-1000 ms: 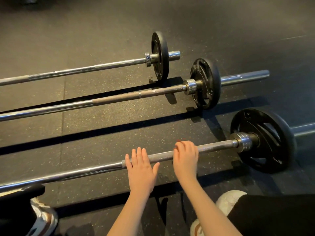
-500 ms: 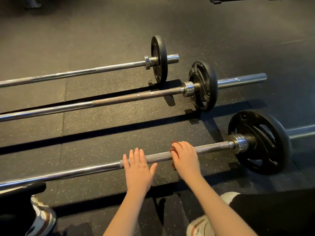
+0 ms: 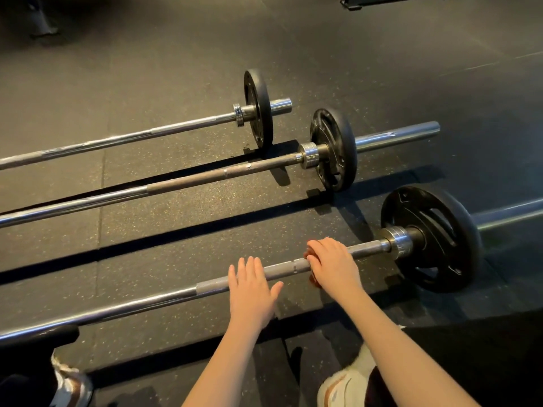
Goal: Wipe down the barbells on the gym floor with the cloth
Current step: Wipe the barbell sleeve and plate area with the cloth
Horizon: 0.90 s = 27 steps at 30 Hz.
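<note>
1. Three bars lie side by side on the gym floor (image 3: 176, 236), shafts running left to right, each showing one black plate at its right end.
2. Of these, the nearest barbell (image 3: 164, 295) is the one in hand. Both hands sit on its dull knurled stretch, left of the collar (image 3: 398, 240).
3. Bunched on that shaft is the cloth (image 3: 312, 282), reddish-brown. It is mostly hidden, with bits showing at the fingertips and below the palm.
4. Over it sits the right hand (image 3: 333, 264). The grip is clamped on cloth and bar, with the fingers curled across the top of the shaft.
5. Just to its left is the left hand (image 3: 249, 289), not touching it. There is no grip here: fingers straight and laid flat over the shaft, thumb splayed to the right.
6. Right of the collar stands the near plate (image 3: 435, 239), upright and slotted. The sleeve beyond it runs off frame.
7. Next one away is the middle barbell (image 3: 205, 179). It has a brownish worn stretch near its collar, and a bare sleeve sticks out past the middle plate (image 3: 335, 148).
8. Furthest is the far barbell (image 3: 147, 133), chrome, with a thinner far plate (image 3: 258, 108) and a short sleeve stub.
9. Floor is dark speckled rubber tile with visible seams. Each bar throws a hard shadow band on its near side.
10. At the bottom edge are a left shoe (image 3: 69, 383) and a right shoe (image 3: 343, 383), both light, with dark clothing beside them.
</note>
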Tool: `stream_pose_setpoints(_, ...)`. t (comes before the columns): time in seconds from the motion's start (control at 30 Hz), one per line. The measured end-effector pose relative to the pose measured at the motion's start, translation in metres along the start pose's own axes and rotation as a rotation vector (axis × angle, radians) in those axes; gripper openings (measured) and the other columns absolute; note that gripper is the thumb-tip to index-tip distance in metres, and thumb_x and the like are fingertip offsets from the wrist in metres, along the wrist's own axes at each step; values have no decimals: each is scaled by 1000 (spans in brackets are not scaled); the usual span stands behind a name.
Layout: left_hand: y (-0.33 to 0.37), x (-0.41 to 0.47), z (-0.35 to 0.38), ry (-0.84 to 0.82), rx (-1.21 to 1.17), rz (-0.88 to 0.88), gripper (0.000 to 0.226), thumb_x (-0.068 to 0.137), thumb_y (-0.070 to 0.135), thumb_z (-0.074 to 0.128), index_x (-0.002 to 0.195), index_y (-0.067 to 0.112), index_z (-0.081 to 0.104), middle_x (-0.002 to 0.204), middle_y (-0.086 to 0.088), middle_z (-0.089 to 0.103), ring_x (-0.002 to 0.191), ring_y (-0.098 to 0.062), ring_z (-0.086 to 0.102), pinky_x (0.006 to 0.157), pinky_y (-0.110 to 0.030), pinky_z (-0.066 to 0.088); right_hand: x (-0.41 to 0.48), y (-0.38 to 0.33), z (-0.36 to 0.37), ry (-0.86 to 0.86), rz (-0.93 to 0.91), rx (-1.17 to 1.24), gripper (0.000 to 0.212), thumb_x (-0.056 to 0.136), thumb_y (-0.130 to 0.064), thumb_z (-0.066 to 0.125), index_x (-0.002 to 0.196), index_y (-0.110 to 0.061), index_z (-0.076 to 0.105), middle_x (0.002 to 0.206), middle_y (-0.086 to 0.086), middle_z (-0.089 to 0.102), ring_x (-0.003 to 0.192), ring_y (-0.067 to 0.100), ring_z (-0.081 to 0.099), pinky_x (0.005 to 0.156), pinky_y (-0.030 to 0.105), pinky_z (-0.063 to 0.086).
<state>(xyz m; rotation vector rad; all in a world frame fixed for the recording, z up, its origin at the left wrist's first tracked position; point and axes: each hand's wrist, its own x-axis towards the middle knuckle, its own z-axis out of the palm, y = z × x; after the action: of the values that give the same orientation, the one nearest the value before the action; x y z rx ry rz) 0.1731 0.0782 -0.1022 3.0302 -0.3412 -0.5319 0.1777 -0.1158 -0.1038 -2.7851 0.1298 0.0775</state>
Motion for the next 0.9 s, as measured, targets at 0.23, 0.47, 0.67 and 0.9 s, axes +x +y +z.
stream_pose_setpoints(0.23,3,3,5,17,40,-36,83,95,64,19,152,6,0,161,-11,1,148,-29,-3,119,-48,-6,-18,11,12,162,298,100,41,97,-20,53,138,-17,50,147,0,44,144,21,27,120,43,22)
stream_pose_setpoints(0.47,6,5,5,10,41,-46,83,95,64,18,152,7,3,161,-11,5,148,-28,0,119,-48,-5,3,44,-15,47,29,22,20,98,-33,49,116,-28,56,112,-10,57,108,11,51,94,26,39)
stream_pose_setpoints(0.67,8,3,5,-20,63,-71,81,96,63,17,153,7,3,161,-10,6,148,-28,0,119,-48,-5,-11,22,9,118,190,37,35,97,-26,52,131,-21,53,138,-3,49,136,19,36,116,43,31)
stream_pose_setpoints(0.9,14,5,-6,-79,54,-69,78,98,60,15,153,6,1,161,-10,3,148,-29,-2,120,-45,-1,-2,54,-17,28,114,5,32,98,-34,51,128,-26,48,130,-6,50,124,16,43,106,32,37)
